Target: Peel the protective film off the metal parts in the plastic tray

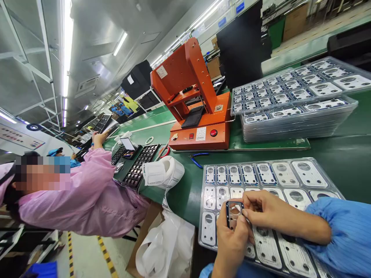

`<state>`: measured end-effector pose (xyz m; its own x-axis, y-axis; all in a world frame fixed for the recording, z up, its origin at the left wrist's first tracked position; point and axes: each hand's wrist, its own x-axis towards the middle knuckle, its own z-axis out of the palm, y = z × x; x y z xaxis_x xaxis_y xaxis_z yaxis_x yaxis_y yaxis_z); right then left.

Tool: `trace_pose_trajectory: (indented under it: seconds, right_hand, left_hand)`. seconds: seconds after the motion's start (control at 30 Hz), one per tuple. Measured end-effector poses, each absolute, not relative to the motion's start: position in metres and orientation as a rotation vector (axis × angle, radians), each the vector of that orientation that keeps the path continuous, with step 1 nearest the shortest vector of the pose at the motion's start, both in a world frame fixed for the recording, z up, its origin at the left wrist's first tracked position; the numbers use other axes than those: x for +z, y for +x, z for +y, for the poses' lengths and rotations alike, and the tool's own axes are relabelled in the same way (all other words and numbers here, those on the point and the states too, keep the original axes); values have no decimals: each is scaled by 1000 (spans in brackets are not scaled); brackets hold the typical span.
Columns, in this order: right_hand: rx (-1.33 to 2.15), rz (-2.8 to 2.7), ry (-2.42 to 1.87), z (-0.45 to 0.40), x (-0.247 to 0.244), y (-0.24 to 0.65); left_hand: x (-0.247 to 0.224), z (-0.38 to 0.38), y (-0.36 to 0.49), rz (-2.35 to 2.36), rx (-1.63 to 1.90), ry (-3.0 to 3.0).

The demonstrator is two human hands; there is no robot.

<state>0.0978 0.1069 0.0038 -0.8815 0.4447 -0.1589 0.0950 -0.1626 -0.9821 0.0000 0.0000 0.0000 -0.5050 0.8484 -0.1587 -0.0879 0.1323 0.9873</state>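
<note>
- Green conveyor belt [333, 154] runs through a factory hall, carrying a clear tray [333, 188] of metal plates.
- Above that tray's near edge, left hand [230, 241] and right hand [268, 212] both pinch a small dark frame [233, 213] by its rims.
- It looks light, stiff, thin; edges seem the safest hold.
- Its long axis stands roughly upright, face toward the camera.
- Beyond the tray sits an orange press [197, 96].

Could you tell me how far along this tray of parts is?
Done, it seems: five blue-rimmed parts in the tray's top row. In hand: both hands, left and right, hold one frame over the tray. Left: the plain silvery parts in the remaining pockets.
</note>
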Motion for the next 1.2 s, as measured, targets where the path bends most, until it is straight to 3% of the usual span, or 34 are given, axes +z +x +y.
trace_pose_trajectory:
  seconds: [0.37, 0.7, 0.77, 0.97, 1.2]
  right_hand:
    - [2225, -1749, -480, 113, 11, 97]
    - [2138, -1782, -475, 110, 8, 98]
    - [1920, -1882, -407, 108, 9, 102]
    - [815, -2252, -106, 103, 6, 108]
    - [379, -2385, -88, 100, 5, 108]
  left_hand:
    - [-5, 2, -11, 1603, 1759, 478]
    - [-7, 0, -14, 1322, 1780, 333]
    - [-5, 1, -13, 1329, 1792, 329]
    - [0, 4, -13, 1260, 1836, 264]
    - [-10, 2, -14, 1428, 1849, 258]
